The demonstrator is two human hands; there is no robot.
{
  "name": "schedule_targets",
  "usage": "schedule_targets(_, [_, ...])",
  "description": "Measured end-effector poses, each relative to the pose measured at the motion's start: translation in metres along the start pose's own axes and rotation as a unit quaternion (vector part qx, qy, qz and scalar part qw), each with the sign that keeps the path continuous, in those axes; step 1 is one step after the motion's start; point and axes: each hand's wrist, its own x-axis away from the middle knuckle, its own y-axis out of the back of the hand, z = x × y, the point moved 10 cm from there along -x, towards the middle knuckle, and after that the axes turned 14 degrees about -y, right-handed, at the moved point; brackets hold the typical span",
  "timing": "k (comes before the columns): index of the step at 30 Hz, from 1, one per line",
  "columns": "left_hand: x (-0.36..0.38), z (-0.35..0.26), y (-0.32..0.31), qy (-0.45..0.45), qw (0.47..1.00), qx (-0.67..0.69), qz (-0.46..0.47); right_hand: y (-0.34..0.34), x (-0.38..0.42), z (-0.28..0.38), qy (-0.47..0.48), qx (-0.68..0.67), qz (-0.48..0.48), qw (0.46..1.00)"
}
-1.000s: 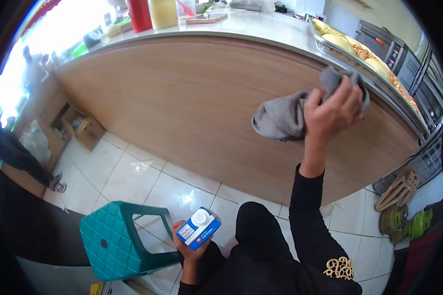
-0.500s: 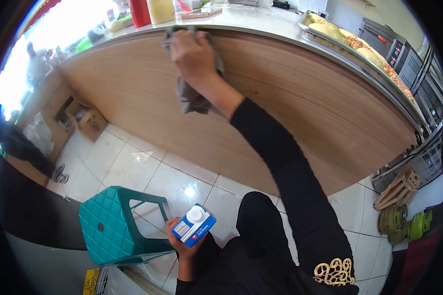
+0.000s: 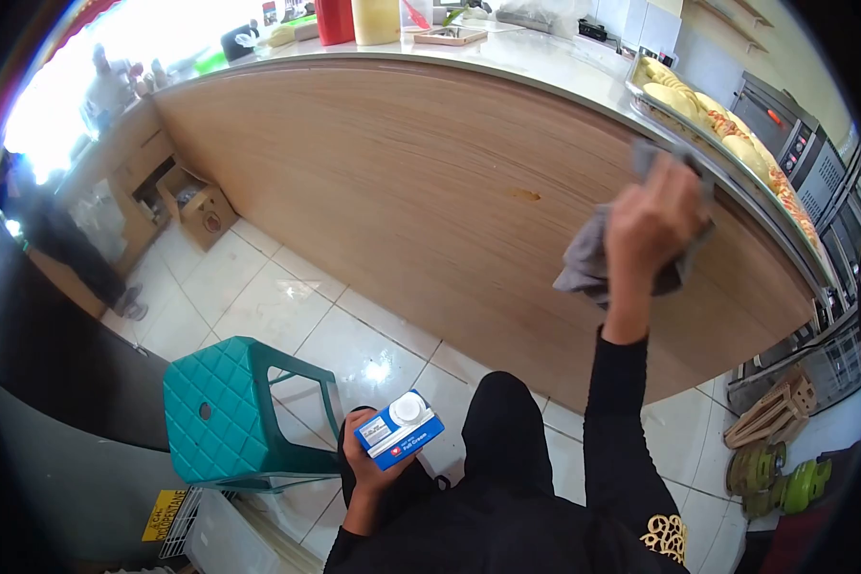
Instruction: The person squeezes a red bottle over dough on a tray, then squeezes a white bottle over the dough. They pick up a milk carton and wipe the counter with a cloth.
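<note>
My right hand (image 3: 655,215) grips a grey cloth (image 3: 593,253) and presses it against the wooden counter panel (image 3: 392,182), near the right end under the countertop edge. The hand and cloth are a little blurred, and part of the cloth hangs below the fingers. Low in the view, my left hand (image 3: 368,464) is wrapped around a blue and white carton (image 3: 400,430) with a round white cap on top and "Full Cream" on its side. A brown mark (image 3: 524,195) shows on the panel, left of the cloth.
A green plastic stool (image 3: 225,411) stands left of my left hand. On the countertop (image 3: 526,57) are a tray of shaped dough (image 3: 737,134), a red bottle (image 3: 335,21) and a yellow container (image 3: 376,21). Green gas cylinders (image 3: 804,486) sit at the right. Another person (image 3: 57,230) stands far left.
My right hand has swept the cloth from the panel's upper middle to its right end. My left hand still holds the carton. The view has shifted slightly.
</note>
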Motion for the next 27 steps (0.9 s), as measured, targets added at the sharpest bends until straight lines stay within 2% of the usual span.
schedule_targets(2, [-0.002,0.001,0.002,-0.017,1.000,-0.009,-0.001,-0.015,0.012,0.063,0.064,-0.010,-0.023,0.998])
schedule_targets(4, [-0.006,0.000,0.007,-0.033,0.999,-0.020,0.006,-0.026,0.017,0.116,0.090,-0.075,-0.017,0.993])
schedule_targets(8, [-0.004,0.002,0.017,-0.018,0.999,-0.016,-0.023,-0.042,0.029,0.219,0.183,-0.085,-0.016,0.979])
schedule_targets(11, [-0.009,-0.004,0.023,-0.050,0.997,-0.050,-0.002,-0.060,0.037,0.285,0.203,-0.135,-0.004,0.970])
schedule_targets(14, [-0.001,-0.008,0.033,-0.041,0.996,-0.078,-0.012,-0.073,0.038,0.352,0.230,-0.251,0.055,0.939])
schedule_targets(17, [0.015,-0.008,0.045,-0.027,0.990,-0.134,-0.029,-0.085,0.047,0.411,0.236,-0.323,0.067,0.914])
schedule_targets(18, [0.022,-0.009,0.050,-0.007,0.990,-0.129,-0.050,-0.084,0.046,0.417,0.233,-0.331,0.063,0.912])
schedule_targets(19, [0.026,-0.012,0.054,-0.010,0.989,-0.137,-0.055,-0.082,0.037,0.412,0.179,-0.468,0.093,0.861])
schedule_targets(20, [0.031,-0.015,0.058,-0.001,0.987,-0.151,-0.054,-0.085,0.032,0.406,0.121,-0.592,0.124,0.787])
schedule_targets(21, [0.036,-0.017,0.060,0.009,0.985,-0.162,-0.053,-0.076,0.030,0.399,0.119,-0.598,0.124,0.783])
schedule_targets(23, [0.045,-0.018,0.065,0.038,0.984,-0.157,-0.073,-0.060,0.037,0.373,0.112,-0.620,0.240,0.738])
schedule_targets(25, [0.056,-0.009,0.071,0.078,0.984,-0.132,-0.091,-0.039,0.056,0.323,0.090,-0.639,0.208,0.735])
schedule_targets(27, [0.056,-0.011,0.071,0.080,0.984,-0.137,-0.082,-0.027,0.066,0.256,0.041,-0.615,0.224,0.755])
